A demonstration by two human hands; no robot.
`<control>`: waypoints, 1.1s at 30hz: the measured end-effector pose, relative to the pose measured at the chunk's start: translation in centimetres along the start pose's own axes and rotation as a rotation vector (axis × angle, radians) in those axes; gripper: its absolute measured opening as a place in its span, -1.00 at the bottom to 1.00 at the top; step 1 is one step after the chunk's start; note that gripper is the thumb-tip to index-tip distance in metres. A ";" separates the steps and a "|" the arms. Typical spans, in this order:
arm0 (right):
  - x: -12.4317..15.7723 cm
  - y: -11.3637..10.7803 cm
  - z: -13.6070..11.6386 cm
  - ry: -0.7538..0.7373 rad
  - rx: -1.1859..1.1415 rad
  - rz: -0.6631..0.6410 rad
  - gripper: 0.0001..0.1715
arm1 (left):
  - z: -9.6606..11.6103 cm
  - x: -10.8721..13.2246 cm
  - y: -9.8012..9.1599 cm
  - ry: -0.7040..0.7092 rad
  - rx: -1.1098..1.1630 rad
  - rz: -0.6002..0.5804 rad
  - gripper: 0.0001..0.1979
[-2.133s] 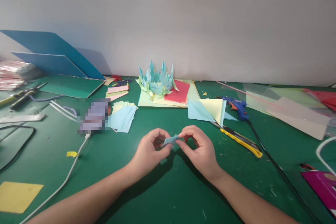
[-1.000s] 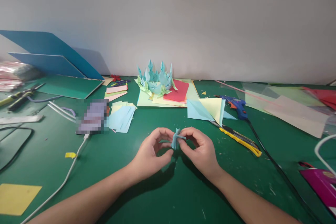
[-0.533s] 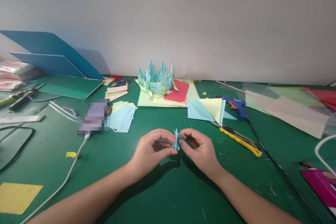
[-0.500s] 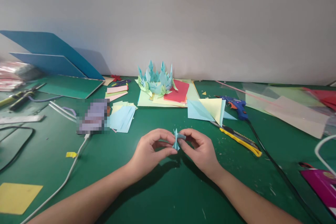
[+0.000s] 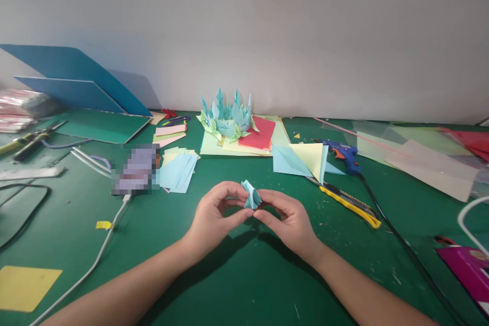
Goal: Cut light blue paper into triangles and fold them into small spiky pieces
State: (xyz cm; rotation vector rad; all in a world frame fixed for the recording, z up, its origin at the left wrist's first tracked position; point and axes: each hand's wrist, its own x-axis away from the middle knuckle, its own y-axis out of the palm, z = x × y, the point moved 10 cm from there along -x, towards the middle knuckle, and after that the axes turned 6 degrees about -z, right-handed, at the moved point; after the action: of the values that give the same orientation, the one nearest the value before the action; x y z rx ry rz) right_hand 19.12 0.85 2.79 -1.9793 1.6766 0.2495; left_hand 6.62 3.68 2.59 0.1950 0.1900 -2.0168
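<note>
Pale-blue folded paper [image 5: 251, 197] is held above the green tabletop [image 5: 263, 280], pinched by the fingers of your left hand [image 5: 217, 212] and your right hand [image 5: 288, 218]. Slightly beyond, to your right, lie a yellow utility knife [image 5: 353, 209] and a blue glue gun [image 5: 347, 155]; farther back, a blue-and-green origami lotus [image 5: 228, 126] rests on stacked paper sheets [image 5: 214, 148].

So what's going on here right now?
A person's left hand and right hand hold a small folded blue paper at the fingertips, above the green table. Beyond it, a blue and green paper ornament stands on paper sheets. A glue gun and a yellow-handled knife lie to the right.
</note>
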 end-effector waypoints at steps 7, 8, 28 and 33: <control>-0.1 -0.2 0.5 0.051 -0.061 0.027 -0.84 | 0.7 0.1 0.2 0.064 -0.103 -0.004 -0.84; 0.0 -0.3 0.6 0.059 -0.064 0.032 -0.84 | 0.8 0.1 0.1 0.072 -0.119 -0.001 -0.84; 0.1 0.0 0.2 0.072 0.078 0.023 -0.82 | 3.5 0.7 0.9 0.291 -0.583 -0.002 -0.88; -0.1 0.0 -0.7 0.032 0.142 0.037 -0.85 | 2.6 0.4 0.0 0.177 -0.541 0.033 -0.96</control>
State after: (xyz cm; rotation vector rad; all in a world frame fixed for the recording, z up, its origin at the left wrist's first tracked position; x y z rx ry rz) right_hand 18.95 0.59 3.38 -1.8587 1.7030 0.1085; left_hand 6.31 2.80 4.99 0.0311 0.8250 -1.8415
